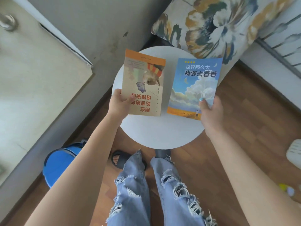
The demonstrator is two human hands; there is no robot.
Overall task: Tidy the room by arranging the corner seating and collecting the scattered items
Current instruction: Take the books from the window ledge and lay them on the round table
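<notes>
Orange book [143, 82] gripped by left hand [119, 103], blue book [194, 88] pinched by right hand [210, 111], both held above round white surface [159, 132], floral cushion [219, 25] behind.

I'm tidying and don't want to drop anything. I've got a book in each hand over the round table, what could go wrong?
Each hand pinches its book only near a bottom corner, left hand on the orange book, right hand on the blue book, so either might slip. The orange book is upside down to you, so the stack could end up mismatched. The blue bin stands near your left foot; a step sideways might knock it.
</notes>
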